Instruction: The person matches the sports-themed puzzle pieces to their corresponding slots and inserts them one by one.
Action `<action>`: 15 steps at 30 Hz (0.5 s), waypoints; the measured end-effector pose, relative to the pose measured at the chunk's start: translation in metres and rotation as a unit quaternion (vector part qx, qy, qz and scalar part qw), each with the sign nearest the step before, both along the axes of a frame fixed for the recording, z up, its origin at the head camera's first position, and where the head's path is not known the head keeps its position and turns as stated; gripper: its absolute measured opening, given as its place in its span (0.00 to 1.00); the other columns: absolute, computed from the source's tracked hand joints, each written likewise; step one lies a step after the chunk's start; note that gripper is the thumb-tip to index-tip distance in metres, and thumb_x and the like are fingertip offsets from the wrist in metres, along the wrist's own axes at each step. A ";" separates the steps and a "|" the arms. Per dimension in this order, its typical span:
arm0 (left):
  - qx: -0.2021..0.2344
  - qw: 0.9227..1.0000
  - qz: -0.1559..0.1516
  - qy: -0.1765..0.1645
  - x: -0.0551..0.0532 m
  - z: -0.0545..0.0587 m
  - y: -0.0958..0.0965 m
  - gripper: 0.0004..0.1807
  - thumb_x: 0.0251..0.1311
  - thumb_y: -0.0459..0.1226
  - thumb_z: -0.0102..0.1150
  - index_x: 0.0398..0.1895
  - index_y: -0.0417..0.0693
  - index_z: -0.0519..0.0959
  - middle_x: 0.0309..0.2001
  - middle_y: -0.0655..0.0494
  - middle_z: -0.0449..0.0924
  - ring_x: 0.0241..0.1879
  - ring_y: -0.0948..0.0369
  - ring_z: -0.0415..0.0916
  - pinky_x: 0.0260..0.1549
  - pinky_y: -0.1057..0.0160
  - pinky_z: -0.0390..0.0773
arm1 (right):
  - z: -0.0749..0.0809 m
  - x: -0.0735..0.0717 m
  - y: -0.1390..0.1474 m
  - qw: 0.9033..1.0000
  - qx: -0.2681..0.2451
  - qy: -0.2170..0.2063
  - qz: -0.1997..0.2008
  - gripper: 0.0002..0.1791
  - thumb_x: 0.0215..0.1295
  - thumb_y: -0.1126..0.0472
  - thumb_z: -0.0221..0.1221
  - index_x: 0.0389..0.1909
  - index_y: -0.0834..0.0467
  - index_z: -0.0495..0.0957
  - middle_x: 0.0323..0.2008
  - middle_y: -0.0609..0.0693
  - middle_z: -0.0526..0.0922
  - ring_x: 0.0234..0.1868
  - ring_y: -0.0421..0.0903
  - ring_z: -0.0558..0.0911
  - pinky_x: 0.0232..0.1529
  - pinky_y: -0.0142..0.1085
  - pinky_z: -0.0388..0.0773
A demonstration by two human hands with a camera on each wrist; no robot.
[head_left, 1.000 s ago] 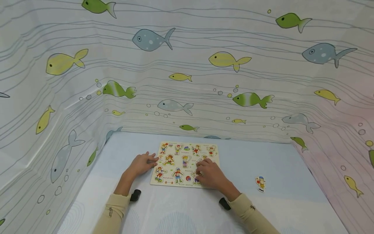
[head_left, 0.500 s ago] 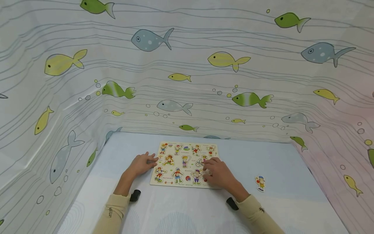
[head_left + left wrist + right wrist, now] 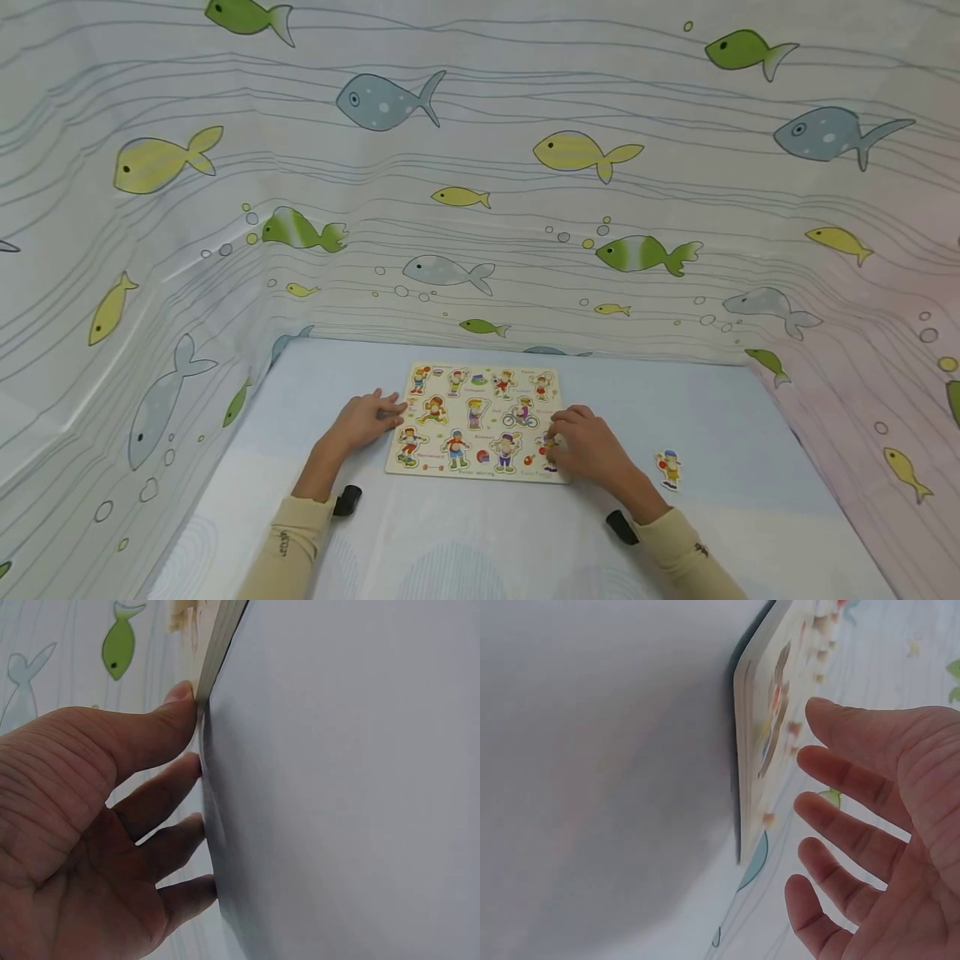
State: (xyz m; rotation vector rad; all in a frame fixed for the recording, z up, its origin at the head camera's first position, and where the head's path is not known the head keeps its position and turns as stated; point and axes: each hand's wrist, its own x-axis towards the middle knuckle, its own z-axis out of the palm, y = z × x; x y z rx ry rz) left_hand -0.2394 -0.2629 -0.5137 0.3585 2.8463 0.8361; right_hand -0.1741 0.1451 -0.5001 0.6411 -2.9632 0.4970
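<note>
A cream wooden puzzle board with printed sports figures lies flat on the table in the head view. My left hand rests at its left side; in the left wrist view, the thumb touches the board's edge, fingers spread. Over the right edge is my right hand, near a lower-right figure piece that it partly hides. The right wrist view shows its relaxed fingers apart from the board, holding nothing. A loose blue-capped figure piece lies on the table to the right.
A pale tabletop extends around the board. Fish-patterned sheeting rises behind it and at both sides. A black wrist-worn device sits under the right forearm, and another black device is at the left wrist.
My right hand has moved right, from over the lower-right figures to the board's right edge, uncovering the cyclist and baseball pieces. The left hand and the loose piece stay put.
</note>
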 end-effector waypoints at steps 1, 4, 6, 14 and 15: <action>0.000 1.000 0.000 0.000 0.000 0.000 0.000 0.18 0.63 0.41 0.65 0.54 0.46 0.83 0.64 0.45 0.71 0.71 0.38 0.54 0.67 0.36 0.53 | 0.001 0.001 0.002 1.000 -0.002 -0.001 -0.001 0.08 0.57 0.54 0.71 0.35 0.50 0.85 0.52 0.48 0.82 0.59 0.52 0.73 0.55 0.54 0.74; -0.001 1.000 -0.001 0.000 0.000 0.000 0.000 0.18 0.63 0.41 0.65 0.54 0.46 0.83 0.64 0.45 0.71 0.71 0.38 0.54 0.67 0.36 0.52 | 0.001 0.002 0.010 1.000 0.001 0.005 -0.006 0.09 0.56 0.54 0.72 0.36 0.50 0.85 0.52 0.49 0.82 0.59 0.52 0.73 0.54 0.55 0.74; -0.003 1.000 -0.004 0.003 -0.001 -0.001 -0.001 0.18 0.63 0.41 0.65 0.54 0.46 0.83 0.64 0.45 0.71 0.70 0.38 0.54 0.67 0.35 0.52 | 0.000 0.002 0.016 1.000 0.006 0.009 -0.011 0.09 0.56 0.54 0.72 0.37 0.49 0.84 0.53 0.49 0.81 0.60 0.52 0.73 0.54 0.55 0.74; 0.000 1.000 -0.002 0.004 -0.001 -0.003 0.000 0.18 0.63 0.41 0.65 0.55 0.46 0.83 0.64 0.45 0.72 0.70 0.38 0.54 0.67 0.35 0.53 | 0.003 0.007 0.036 0.999 0.003 0.027 -0.026 0.09 0.54 0.55 0.73 0.35 0.50 0.84 0.52 0.52 0.82 0.57 0.54 0.74 0.51 0.56 0.76; -0.001 1.000 -0.002 0.003 -0.001 -0.003 0.000 0.18 0.63 0.41 0.65 0.55 0.46 0.83 0.64 0.45 0.72 0.70 0.38 0.54 0.67 0.35 0.53 | 0.003 0.007 0.039 0.999 0.001 0.030 -0.029 0.09 0.54 0.56 0.73 0.34 0.50 0.84 0.51 0.52 0.82 0.57 0.55 0.74 0.51 0.55 0.77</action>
